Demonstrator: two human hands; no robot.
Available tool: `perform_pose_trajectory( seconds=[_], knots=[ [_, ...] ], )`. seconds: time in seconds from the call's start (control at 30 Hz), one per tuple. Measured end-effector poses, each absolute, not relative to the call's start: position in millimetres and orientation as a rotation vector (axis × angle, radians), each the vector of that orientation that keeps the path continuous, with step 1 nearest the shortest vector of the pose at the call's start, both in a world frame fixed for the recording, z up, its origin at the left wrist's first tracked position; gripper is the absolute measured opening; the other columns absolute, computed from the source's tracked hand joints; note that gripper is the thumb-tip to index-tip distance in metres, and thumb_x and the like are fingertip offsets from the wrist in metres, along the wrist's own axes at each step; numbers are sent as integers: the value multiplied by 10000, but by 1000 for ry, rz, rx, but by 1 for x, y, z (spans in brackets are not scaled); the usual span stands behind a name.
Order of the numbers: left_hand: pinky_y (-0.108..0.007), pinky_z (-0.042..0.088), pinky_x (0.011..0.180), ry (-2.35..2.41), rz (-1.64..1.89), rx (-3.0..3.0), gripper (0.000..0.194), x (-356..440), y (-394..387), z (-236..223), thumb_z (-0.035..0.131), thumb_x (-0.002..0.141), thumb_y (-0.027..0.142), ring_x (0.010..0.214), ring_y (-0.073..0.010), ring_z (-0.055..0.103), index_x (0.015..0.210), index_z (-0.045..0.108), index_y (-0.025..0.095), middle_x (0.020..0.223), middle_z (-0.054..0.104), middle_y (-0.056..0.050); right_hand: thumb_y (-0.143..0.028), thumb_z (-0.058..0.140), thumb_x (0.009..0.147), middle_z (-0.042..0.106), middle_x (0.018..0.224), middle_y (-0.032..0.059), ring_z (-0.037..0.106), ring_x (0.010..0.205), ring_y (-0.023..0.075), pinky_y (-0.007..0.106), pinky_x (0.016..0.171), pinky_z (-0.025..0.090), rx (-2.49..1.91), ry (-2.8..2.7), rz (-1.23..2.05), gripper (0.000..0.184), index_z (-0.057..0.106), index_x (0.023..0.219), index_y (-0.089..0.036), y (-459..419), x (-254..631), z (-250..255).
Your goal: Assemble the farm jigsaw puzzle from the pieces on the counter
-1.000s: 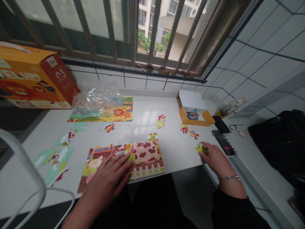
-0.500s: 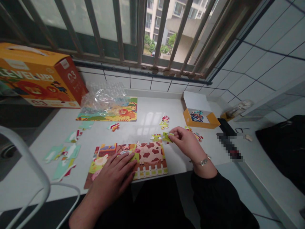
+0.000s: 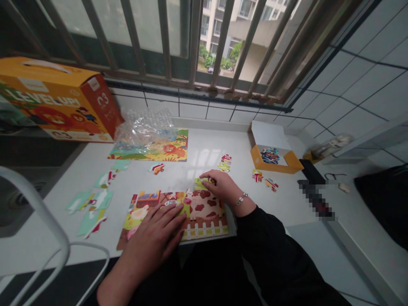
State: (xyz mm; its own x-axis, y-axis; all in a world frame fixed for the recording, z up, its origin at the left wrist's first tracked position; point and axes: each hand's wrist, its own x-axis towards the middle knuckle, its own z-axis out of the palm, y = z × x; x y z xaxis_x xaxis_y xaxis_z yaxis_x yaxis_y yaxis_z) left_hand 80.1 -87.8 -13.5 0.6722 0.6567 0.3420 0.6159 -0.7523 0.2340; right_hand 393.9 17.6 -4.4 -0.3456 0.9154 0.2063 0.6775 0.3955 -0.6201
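Observation:
A partly joined farm jigsaw puzzle (image 3: 204, 208) with a spotted cow and a white fence lies at the counter's front edge. My left hand (image 3: 162, 225) rests flat on its left half, fingers stretched out, covering part of the picture. At the puzzle's top edge, above the cow, my right hand (image 3: 219, 185) pinches a green puzzle piece (image 3: 199, 183) between thumb and fingers. That hand hides the top right corner of the puzzle. Just beyond it lie loose red and yellow-green puzzle pieces (image 3: 225, 163).
Teal puzzle pieces (image 3: 92, 212) lie at the left, and more pieces (image 3: 270, 184) at the right. A yellow box (image 3: 277, 166) of pieces stands at the back right. Clear plastic wrap (image 3: 143, 131) covers part of a lion picture board (image 3: 178, 146). A large orange box (image 3: 60, 102) stands back left.
My right hand has moved left with the green puzzle piece, from the puzzle's upper right to its top edge above the cow. My left hand stays on the puzzle. The view has shifted slightly.

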Motion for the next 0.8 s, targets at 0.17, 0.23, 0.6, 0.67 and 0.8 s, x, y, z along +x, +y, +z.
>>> perform_pose_trajectory(
  seconds=[0.17, 0.23, 0.6, 0.67, 0.8],
  knots=[
    [-579, 456, 1296, 1067, 629, 2774, 369, 80, -88, -14, 611, 1095, 302, 1424, -295, 670, 1445, 726, 295, 1576, 709, -63, -187, 739, 1015, 808, 1139, 93, 713, 1085, 250, 435, 1042, 525, -1376, -2190, 484, 199, 820, 1194, -219, 21, 394, -6],
    [-580, 471, 1282, 1065, 633, 2777, 372, 80, -88, -14, 608, 1097, 306, 1427, -299, 668, 1450, 723, 293, 1583, 703, -65, -184, 748, 1010, 798, 1119, 88, 704, 1085, 250, 435, 1042, 517, -1366, -2220, 477, 182, 820, 1175, -216, 22, 393, -8],
    [-582, 467, 1278, 1039, 651, 2776, 371, 81, -88, -12, 593, 1105, 303, 1422, -304, 673, 1455, 716, 293, 1581, 705, -63, -191, 793, 991, 708, 1136, 84, 649, 1085, 236, 416, 1033, 522, -1367, -2245, 449, 163, 806, 1152, -210, 20, 393, -12],
    [-582, 473, 1269, 1048, 637, 2784, 370, 81, -88, -12, 602, 1104, 315, 1424, -305, 672, 1457, 712, 296, 1591, 698, -62, -193, 780, 996, 714, 1127, 87, 652, 1084, 241, 419, 1029, 524, -1357, -2240, 457, 149, 799, 1144, -205, 20, 393, -12],
    [-572, 480, 1259, 1058, 628, 2803, 369, 80, -88, -13, 593, 1109, 311, 1428, -300, 668, 1460, 708, 296, 1587, 702, -56, -179, 698, 1004, 725, 1087, 88, 662, 1067, 243, 403, 1009, 529, -1334, -2097, 436, 124, 778, 1097, -200, 20, 395, -10]
  ],
)
